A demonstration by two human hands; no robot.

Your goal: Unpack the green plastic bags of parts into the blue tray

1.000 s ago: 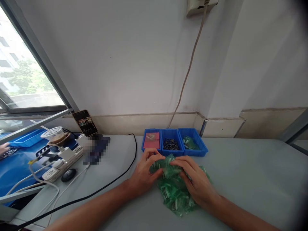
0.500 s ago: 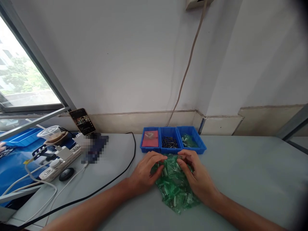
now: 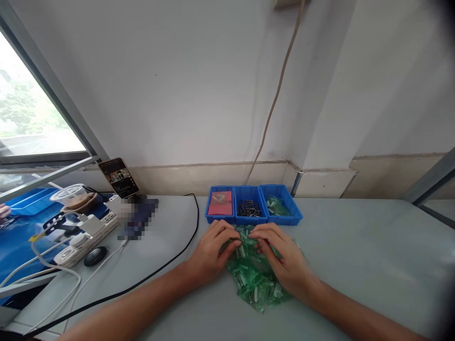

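Observation:
A pile of small green plastic bags (image 3: 254,286), with pale metallic-looking pieces inside, lies on the grey table in front of me. At the pile's upper left, my left hand (image 3: 215,247) has thumb and fingertips closed on the edge of a green bag. Opposite it, my right hand (image 3: 286,255) pinches the same bag, its fingertips close to those of the left. Just behind the hands stand a blue bin with a pink card (image 3: 220,203), a blue bin of dark screws (image 3: 249,208) and a blue bin holding green bags (image 3: 277,206).
A black cable (image 3: 167,263) crosses the table on the left. Farther left are a power strip (image 3: 85,239), a black mouse (image 3: 95,256), a phone on a stand (image 3: 119,177) and a lidded drink cup (image 3: 69,196). Another person's fingers (image 3: 4,211) show at the left edge.
My right hand has moved left and its fingers have closed in, bringing its fingertips nearer to my left hand. The view has shifted slightly.

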